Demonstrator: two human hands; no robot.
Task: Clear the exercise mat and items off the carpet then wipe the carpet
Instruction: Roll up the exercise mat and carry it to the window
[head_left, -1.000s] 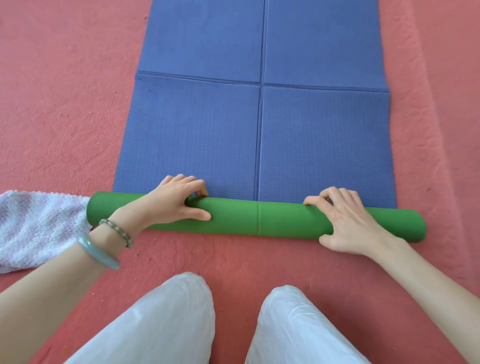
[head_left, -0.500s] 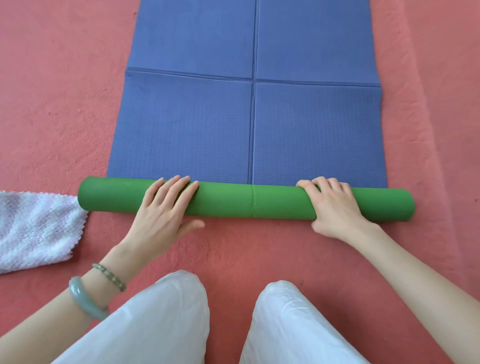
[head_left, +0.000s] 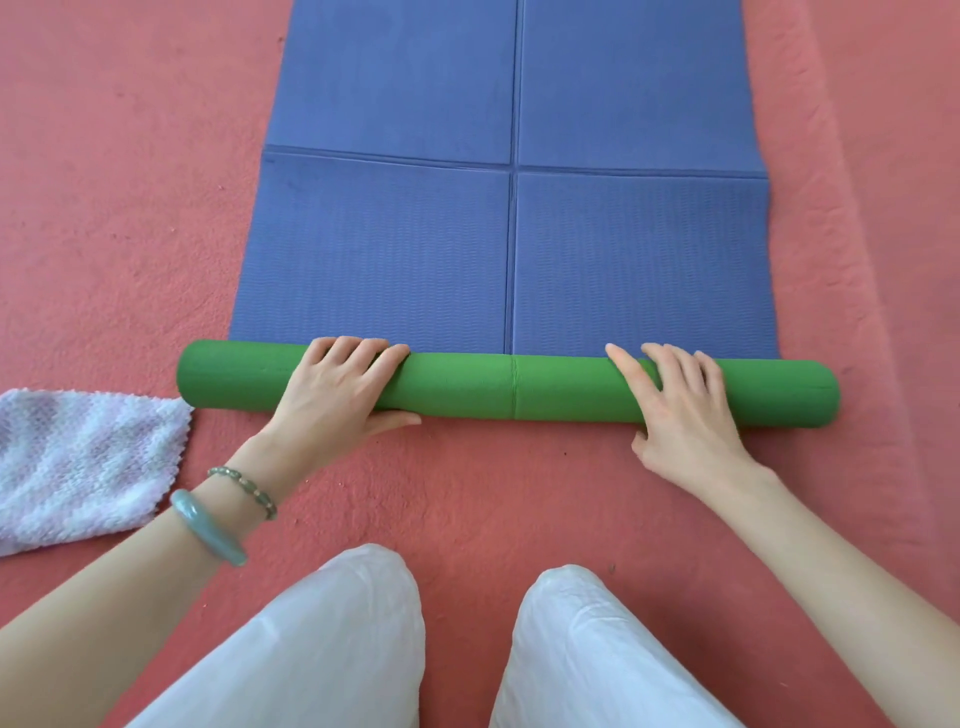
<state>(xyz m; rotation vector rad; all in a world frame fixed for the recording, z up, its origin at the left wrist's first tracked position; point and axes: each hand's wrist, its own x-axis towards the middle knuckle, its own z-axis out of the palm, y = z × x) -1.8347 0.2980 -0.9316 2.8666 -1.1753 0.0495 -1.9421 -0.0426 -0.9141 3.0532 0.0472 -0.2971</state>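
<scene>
Kneeling at the near edge, white-trousered knees planted on the red carpet. Just past them, left hand and right hand laid flat over the green roll, fingers draped over the top and thumbs tucked against its near side. No closed grasp on either side, just open palms pressing down, the sort of contact suited to pushing a roll along. Jade bangle and bead bracelet on the left wrist.

Off to the near left, a white fluffy cloth lying on the carpet, its corner almost touching the roll's left end (probably for the wiping part later).

Beyond the roll, the blue exercise mat stretched flat toward the far side, crease lines splitting it into panels, far end cut off by the frame.

Progress guess: early days. Only a thin roll made so far, most of the mat left flat. Still to do: finish rolling, lift it off, then wipe the carpet. Wiping clearly not started.
</scene>
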